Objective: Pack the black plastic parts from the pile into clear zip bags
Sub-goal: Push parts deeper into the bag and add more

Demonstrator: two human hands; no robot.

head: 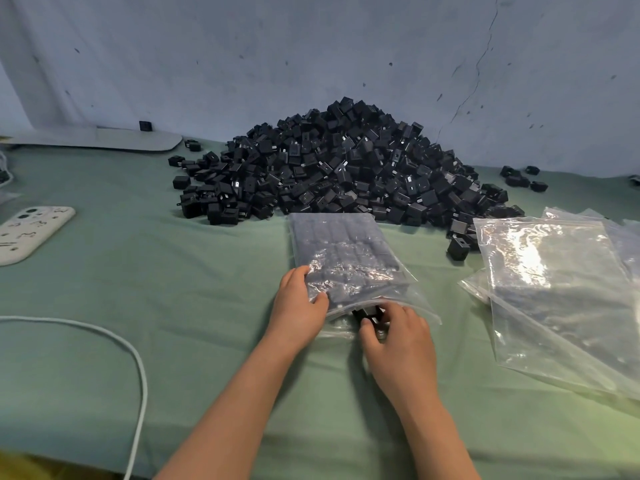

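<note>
A big pile of black plastic parts [346, 171] lies against the wall at the back centre of the green cloth. In front of it lies a clear zip bag [346, 258] filled with rows of black parts, its mouth facing me. My left hand [299, 303] grips the bag's near left edge, thumb on top. My right hand [394, 344] pinches a black part [367, 315] at the bag's mouth.
A stack of empty clear zip bags [561, 292] lies to the right. A white power strip [27, 233] sits at the left and a white cable [135, 358] curves along the near left. A few loose black parts [523, 178] lie at the back right.
</note>
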